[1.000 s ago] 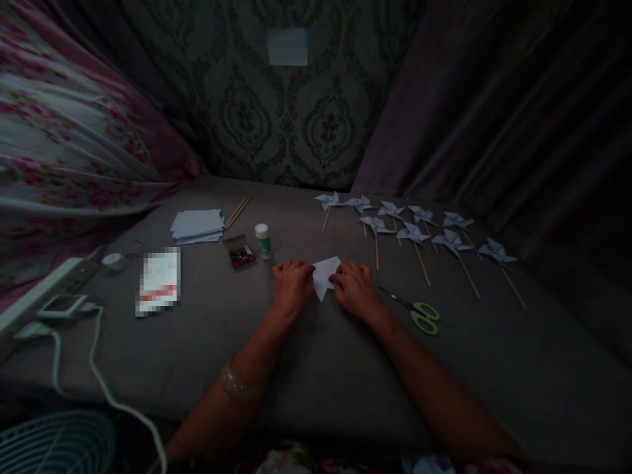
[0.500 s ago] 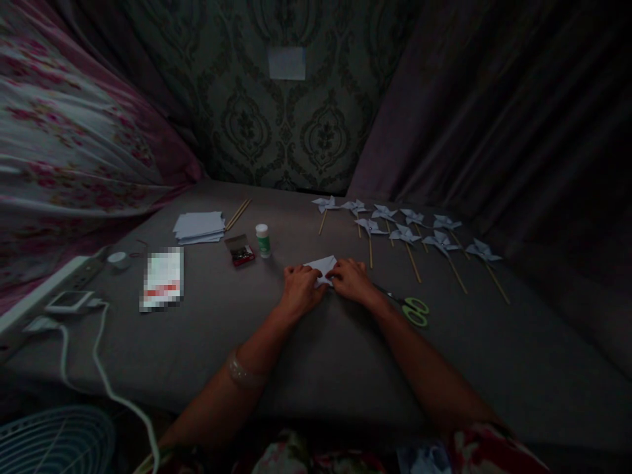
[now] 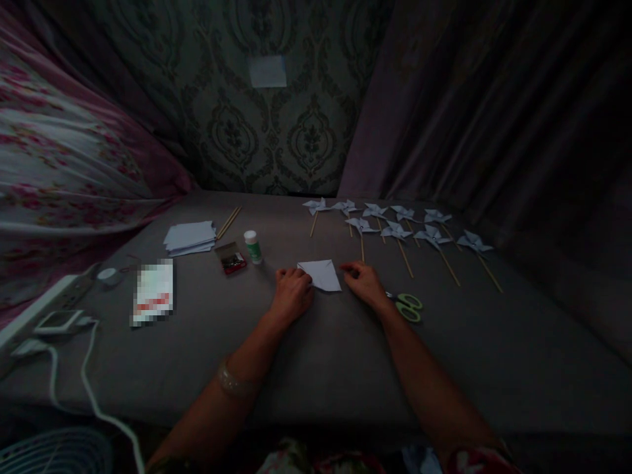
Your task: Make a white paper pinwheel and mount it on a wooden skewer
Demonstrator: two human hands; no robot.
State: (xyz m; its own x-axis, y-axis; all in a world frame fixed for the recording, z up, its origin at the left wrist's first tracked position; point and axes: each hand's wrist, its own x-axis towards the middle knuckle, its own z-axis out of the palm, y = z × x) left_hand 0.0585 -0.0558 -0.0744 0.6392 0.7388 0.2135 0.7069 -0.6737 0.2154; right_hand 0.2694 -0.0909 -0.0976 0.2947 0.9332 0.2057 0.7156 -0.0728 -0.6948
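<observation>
A white square of paper (image 3: 323, 275) with fold lines lies on the grey-covered table in front of me. My left hand (image 3: 293, 291) is closed at its left edge, fingers bent and thumb side against the paper. Just right of the paper, my right hand (image 3: 364, 283) holds nothing; its fingers are apart and the index points left. Scissors with green handles (image 3: 409, 307) lie beside my right wrist, their blades partly hidden.
Several white paper pinwheels (image 3: 395, 230) on sticks lie at the back right. A glue bottle (image 3: 253, 247), an open small box (image 3: 231, 259), a paper stack (image 3: 190, 237) and loose sticks (image 3: 229, 222) are to the left. A power strip (image 3: 44, 316) with cables sits far left.
Both hands pressed on the folded paper before. Now the paper lies opened flat, and my right hand has come off it to the right. The camera view has shifted slightly.
</observation>
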